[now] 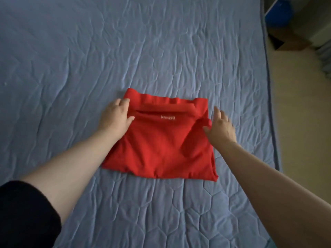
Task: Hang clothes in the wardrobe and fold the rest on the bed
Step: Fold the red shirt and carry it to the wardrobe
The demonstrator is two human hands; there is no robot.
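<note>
Head view, looking down onto a bed with a wrinkled blue quilted cover (71,59). A red T-shirt (161,145), already folded into a compact, roughly square packet, lies flat in the middle of the bed, directly in front of the person, its neckline at the far edge. Small pale lettering just below the neckline seems to read "MINISO", though it is blurred. The left hand (116,116) rests on the shirt's far left corner, fingers along the top edge and thumb spread onto the cloth, pressing rather than pinching. The right hand (221,126) is at the shirt's right edge with fingers spread and straight, so its grip is open, and the thumb touches a small loose bunch of red fabric (206,122). That bunch lies just inward of the right hand, which is much the nearer of the two, so tucking or smoothing it probably falls to that hand. A black sleeve (26,212) covers the upper left arm. Bare floor (295,104) shows beyond the bed's right side.
</note>
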